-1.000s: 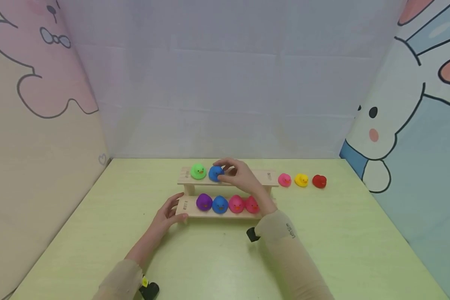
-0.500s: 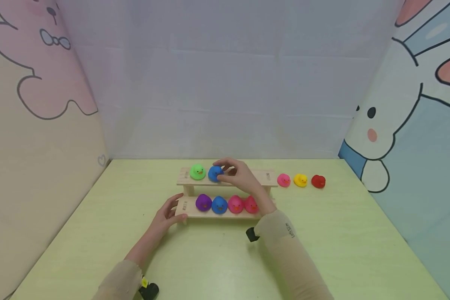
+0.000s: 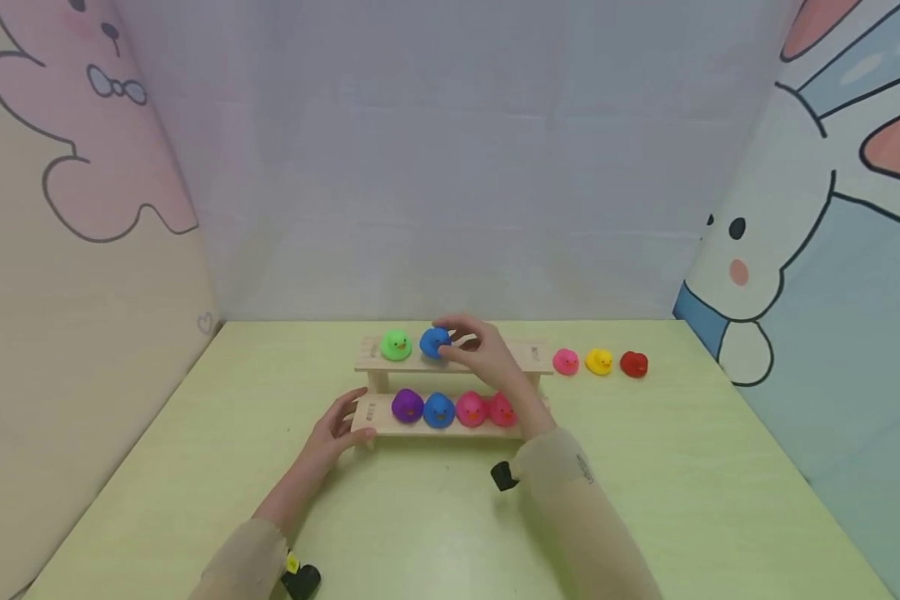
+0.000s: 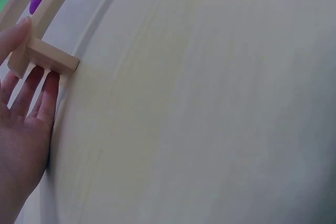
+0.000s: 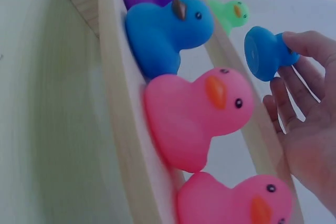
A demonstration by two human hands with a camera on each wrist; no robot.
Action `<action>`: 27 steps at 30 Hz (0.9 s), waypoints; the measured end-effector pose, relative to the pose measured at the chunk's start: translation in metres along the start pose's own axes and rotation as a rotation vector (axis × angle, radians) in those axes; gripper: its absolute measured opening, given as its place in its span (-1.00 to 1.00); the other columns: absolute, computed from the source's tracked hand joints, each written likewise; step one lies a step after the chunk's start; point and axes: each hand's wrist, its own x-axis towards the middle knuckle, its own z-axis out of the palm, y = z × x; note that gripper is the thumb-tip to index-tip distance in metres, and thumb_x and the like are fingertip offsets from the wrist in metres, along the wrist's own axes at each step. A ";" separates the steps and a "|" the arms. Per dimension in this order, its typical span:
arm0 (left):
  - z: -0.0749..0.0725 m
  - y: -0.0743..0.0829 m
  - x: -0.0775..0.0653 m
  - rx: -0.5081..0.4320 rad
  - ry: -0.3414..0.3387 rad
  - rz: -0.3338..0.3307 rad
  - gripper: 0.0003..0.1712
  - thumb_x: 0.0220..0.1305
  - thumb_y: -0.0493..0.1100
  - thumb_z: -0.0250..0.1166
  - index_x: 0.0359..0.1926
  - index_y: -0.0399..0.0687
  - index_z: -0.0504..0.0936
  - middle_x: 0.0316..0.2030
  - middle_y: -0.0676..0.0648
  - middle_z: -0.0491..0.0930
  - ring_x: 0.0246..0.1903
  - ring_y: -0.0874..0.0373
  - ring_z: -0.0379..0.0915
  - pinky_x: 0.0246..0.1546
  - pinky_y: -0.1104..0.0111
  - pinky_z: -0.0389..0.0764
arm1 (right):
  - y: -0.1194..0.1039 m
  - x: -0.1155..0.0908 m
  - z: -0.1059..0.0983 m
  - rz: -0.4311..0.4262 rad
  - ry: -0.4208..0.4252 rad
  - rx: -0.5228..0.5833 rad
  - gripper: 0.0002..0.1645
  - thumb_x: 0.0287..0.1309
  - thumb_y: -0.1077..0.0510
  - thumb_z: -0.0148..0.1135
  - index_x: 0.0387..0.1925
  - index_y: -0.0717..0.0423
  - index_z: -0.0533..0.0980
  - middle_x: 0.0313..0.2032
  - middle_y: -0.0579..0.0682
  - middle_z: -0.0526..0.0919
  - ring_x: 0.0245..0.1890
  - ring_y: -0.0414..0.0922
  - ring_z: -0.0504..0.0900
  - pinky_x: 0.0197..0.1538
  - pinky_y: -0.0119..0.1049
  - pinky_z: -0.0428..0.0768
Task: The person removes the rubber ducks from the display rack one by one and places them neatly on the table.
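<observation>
Blue duck (image 5: 262, 56) in R hand (image 3: 483, 354), over upper plank (image 3: 534, 357), just R of green duck (image 3: 396, 345). Flat underside shows in R wrist view, so at least partly off plank. Base toward plank, head up in grip; base-to-head axis approx. upright. Bill dir. can't tell, fingers cover it. Room: upper plank bare R of hand to its R end; green duck close on L. Lower plank (image 3: 378, 414) in front: purple duck (image 3: 408, 406), 2nd blue duck (image 3: 439, 410), pink duck (image 3: 472, 409), another pink duck (image 3: 502, 409), tight row. R thumb + fingers clamped on blue duck, apart by its width. L hand (image 3: 333, 429) grips lower plank's L end, thumb at front corner, fingers toward back.
</observation>
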 end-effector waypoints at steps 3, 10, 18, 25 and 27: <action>0.001 -0.001 0.000 0.003 0.000 -0.004 -0.16 0.27 -0.18 0.34 0.49 0.14 0.17 0.36 -0.24 0.35 0.17 -0.03 0.49 0.09 0.45 0.47 | -0.006 -0.012 -0.004 -0.004 0.079 0.010 -0.54 0.22 0.19 0.33 0.16 0.08 0.55 0.06 0.12 0.63 0.03 0.06 0.51 0.11 -0.06 0.54; 0.000 -0.003 0.003 0.009 0.007 0.002 -0.14 0.25 -0.16 0.37 0.49 0.15 0.17 0.36 -0.24 0.34 0.09 0.18 0.53 0.07 0.46 0.48 | -0.019 -0.049 -0.029 -0.065 0.272 0.008 -0.56 0.23 0.19 0.32 0.16 0.03 0.56 0.09 0.07 0.64 -0.01 -0.10 0.51 0.07 -0.32 0.52; -0.002 -0.004 0.002 0.008 0.007 0.005 -0.15 0.27 -0.17 0.35 0.49 0.13 0.17 0.36 -0.25 0.34 0.04 0.28 0.53 0.03 0.51 0.50 | -0.013 -0.088 -0.060 -0.022 0.482 -0.082 -0.53 0.21 0.21 0.34 0.18 0.05 0.54 0.07 0.09 0.61 -0.06 -0.19 0.50 -0.02 -0.53 0.52; -0.002 -0.004 0.003 -0.002 0.005 0.011 -0.16 0.27 -0.17 0.35 0.49 0.14 0.18 0.35 -0.25 0.35 0.02 0.29 0.52 0.03 0.52 0.50 | 0.006 -0.113 -0.076 0.024 0.565 -0.180 -0.52 0.23 0.16 0.33 0.19 -0.03 0.54 0.12 0.02 0.62 -0.05 -0.25 0.49 -0.02 -0.51 0.50; -0.001 -0.004 0.003 -0.007 0.002 0.017 -0.16 0.27 -0.18 0.35 0.49 0.13 0.18 0.35 -0.26 0.35 0.01 0.29 0.52 0.02 0.51 0.50 | 0.012 -0.117 -0.080 0.043 0.590 -0.196 -0.52 0.23 0.16 0.33 0.19 -0.02 0.54 0.13 0.02 0.62 -0.05 -0.26 0.48 -0.03 -0.53 0.49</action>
